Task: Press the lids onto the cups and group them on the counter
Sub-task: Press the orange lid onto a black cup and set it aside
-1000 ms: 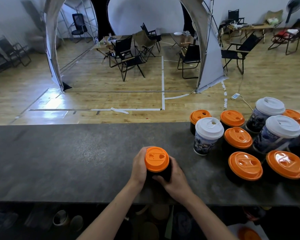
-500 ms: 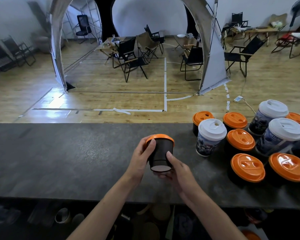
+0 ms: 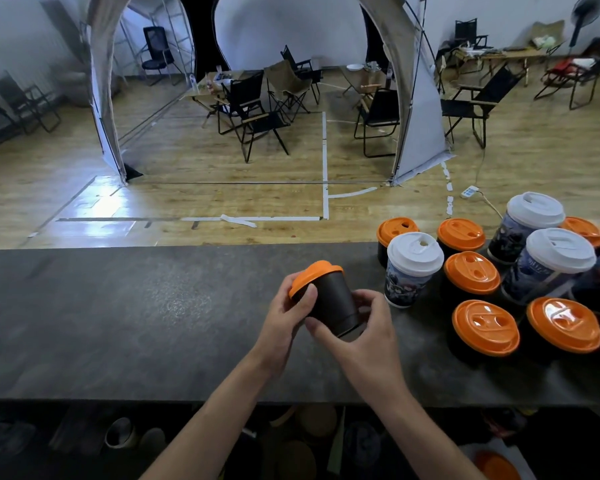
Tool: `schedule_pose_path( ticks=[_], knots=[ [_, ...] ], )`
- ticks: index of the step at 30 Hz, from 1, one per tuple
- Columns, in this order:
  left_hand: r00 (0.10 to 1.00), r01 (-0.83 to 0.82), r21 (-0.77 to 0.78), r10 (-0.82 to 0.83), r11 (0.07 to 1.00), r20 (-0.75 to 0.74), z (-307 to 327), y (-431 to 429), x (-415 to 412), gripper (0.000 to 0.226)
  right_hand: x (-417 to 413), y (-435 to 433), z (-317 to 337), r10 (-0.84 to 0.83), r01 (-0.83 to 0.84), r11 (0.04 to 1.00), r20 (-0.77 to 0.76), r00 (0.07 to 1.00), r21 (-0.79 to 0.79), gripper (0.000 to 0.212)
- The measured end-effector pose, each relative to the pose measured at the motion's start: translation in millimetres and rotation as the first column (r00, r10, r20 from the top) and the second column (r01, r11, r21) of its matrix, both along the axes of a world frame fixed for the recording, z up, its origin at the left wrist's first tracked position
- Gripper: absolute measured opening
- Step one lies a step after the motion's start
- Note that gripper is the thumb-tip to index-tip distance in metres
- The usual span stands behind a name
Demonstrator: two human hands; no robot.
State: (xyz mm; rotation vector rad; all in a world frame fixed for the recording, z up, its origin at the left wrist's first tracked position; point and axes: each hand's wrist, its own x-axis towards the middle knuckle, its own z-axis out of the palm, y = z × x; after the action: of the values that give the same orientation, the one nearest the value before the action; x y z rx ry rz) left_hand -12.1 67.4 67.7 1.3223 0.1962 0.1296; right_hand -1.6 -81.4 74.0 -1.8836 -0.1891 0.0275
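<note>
Both your hands are gripping one black cup [image 3: 333, 303] and holding it just above the counter [image 3: 118, 323], near its middle and toward your edge. You are keeping the cup tilted: its orange lid [image 3: 315, 273] is pointing up and away to the left, and its base is turning toward you and to the right. Your left hand [image 3: 281, 317] is wrapping the upper part of the cup, its thumb pressing against the lid's rim. Your right hand [image 3: 364, 334] is clasping the lower part, thumb lying under the base and fingers curling round the far side. The lid is sitting over the cup's mouth, but your left hand is hiding part of the rim, so you cannot tell whether it is seated all the way round.

At the right end of the counter the other cups are standing upright in a close group, all lidded. A white-lidded cup [image 3: 413, 268] is standing nearest, just beyond your right hand's fingers. Orange-lidded cups [image 3: 485, 327] are crowding beside and behind it, with more white-lidded ones farther right. Folding chairs [image 3: 257, 116] are standing on the wooden floor [image 3: 187, 199] beyond the counter.
</note>
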Motion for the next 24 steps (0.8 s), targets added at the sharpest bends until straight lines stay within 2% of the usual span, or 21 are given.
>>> schedule_pose_path(
  ticks=[2,4,6,7,11,14,17,19,21,24],
  knots=[
    [1.0,-0.022,-0.082,0.022,0.996,0.0,4.0,-2.4,0.4,0.047,-3.7,-0.3,2.0,0.025,-0.025,1.0,0.032,0.999,0.009,0.062],
    [1.0,-0.027,-0.142,0.028,0.99,0.005,5.4,-2.4,-0.3,0.051,-4.9,-0.2,4.7,0.089,-0.083,0.993,-0.067,0.994,0.085,0.051],
    [1.0,-0.026,-0.147,0.028,0.989,0.014,4.3,-0.8,-1.6,0.056,-4.4,-1.1,5.5,0.141,-0.102,0.972,-0.18,0.974,0.211,0.047],
    [0.999,-0.025,-0.129,0.027,0.991,0.018,4.0,0.3,-1.7,0.06,-4.3,-1.9,4.8,0.139,-0.094,0.968,-0.187,0.972,0.232,0.049],
    [0.998,-0.058,-0.062,0.056,0.996,-0.024,5.3,-0.8,0.3,0.083,-6.8,-5.6,0.3,0.059,-0.06,0.998,0.077,0.995,0.0,0.064],
    [0.991,-0.124,-0.115,0.118,0.986,-0.058,3.4,-1.5,2.6,0.074,-8.0,-4.4,0.3,0.071,-0.071,0.997,0.107,0.992,0.0,0.064],
    [0.994,-0.11,-0.168,0.107,0.98,-0.03,2.4,0.5,2.6,0.068,-7.6,-4.6,3.8,0.109,-0.105,0.991,-0.034,0.993,0.085,0.064],
    [0.996,-0.093,-0.151,0.092,0.984,-0.016,2.4,1.1,2.2,0.058,-7.2,-4.6,5.1,0.139,-0.126,0.983,-0.094,0.986,0.135,0.064],
    [0.997,-0.077,-0.109,0.077,0.991,-0.011,3.3,1.6,1.7,0.048,-6.7,-3.7,4.4,0.119,-0.108,0.984,-0.071,0.99,0.141,0.056],
    [0.996,-0.087,-0.07,0.086,0.994,-0.019,4.6,3.6,3.7,0.052,-3.6,-4.1,1.9,0.101,-0.102,0.988,0.016,0.995,0.113,0.057]
  ],
)
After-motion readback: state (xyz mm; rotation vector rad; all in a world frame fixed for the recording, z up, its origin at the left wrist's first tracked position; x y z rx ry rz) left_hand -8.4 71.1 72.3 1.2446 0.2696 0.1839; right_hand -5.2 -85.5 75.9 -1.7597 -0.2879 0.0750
